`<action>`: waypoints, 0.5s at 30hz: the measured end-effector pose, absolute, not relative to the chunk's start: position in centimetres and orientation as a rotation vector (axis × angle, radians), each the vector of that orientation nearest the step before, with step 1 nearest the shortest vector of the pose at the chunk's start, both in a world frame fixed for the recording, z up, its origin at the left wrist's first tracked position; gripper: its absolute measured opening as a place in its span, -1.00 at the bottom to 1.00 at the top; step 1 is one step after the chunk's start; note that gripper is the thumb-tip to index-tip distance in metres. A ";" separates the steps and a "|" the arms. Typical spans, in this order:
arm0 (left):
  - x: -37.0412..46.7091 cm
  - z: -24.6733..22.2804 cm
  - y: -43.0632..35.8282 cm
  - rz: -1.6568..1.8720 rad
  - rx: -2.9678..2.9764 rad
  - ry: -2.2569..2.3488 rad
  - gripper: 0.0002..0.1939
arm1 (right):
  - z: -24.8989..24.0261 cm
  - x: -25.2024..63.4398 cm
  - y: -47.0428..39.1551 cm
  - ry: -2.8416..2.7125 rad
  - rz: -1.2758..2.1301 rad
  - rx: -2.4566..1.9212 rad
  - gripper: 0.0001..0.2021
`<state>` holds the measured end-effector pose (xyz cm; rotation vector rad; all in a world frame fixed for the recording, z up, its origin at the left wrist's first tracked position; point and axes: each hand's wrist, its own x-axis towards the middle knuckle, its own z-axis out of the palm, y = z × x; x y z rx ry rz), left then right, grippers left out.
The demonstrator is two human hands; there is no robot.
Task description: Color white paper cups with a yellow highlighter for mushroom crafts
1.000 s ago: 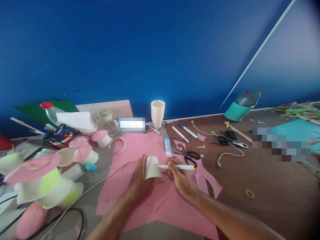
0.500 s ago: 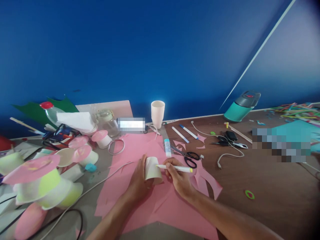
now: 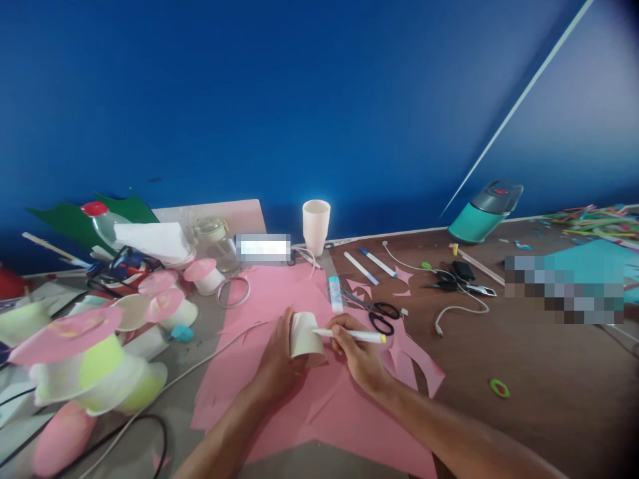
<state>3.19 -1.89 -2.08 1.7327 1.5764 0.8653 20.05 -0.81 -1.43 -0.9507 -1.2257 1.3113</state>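
Note:
My left hand (image 3: 277, 346) is closed around a white paper cup (image 3: 305, 334), which lies tilted over pink paper (image 3: 279, 286) with its open rim toward me. In my right hand (image 3: 357, 352) is a white marker with a yellow end (image 3: 367, 336), pinched between thumb and fingers. Its yellow tip rests against the cup's side. A glue stick (image 3: 335, 294) and black-handled scissors (image 3: 382, 316) lie just beyond my right hand.
Pink-topped paper cups (image 3: 82, 339) crowd the left side, near a glass jar (image 3: 215, 243). A white cup stack (image 3: 316, 226) stands by the wall. Markers (image 3: 377, 261), a white cable (image 3: 462, 307), black-handled cutters (image 3: 446, 283) and a teal bottle (image 3: 474, 223) are on the right.
Hardly anything differs. The marker tip stays on the cup and both hands keep their grip; the whole view has shifted very slightly.

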 end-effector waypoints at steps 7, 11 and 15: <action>3.3 -1.7 -1.9 0.871 1.707 1.581 -0.19 | -1.4 20.1 -0.9 -1.236 1.360 -0.945 -0.68; 3.2 -1.8 -1.9 0.872 1.701 1.572 -0.19 | -1.6 20.2 -0.7 -1.155 1.333 -0.956 -0.70; 3.1 -2.1 -1.9 0.874 1.731 1.567 -0.21 | -1.5 20.3 -0.8 -1.126 1.340 -0.957 -0.69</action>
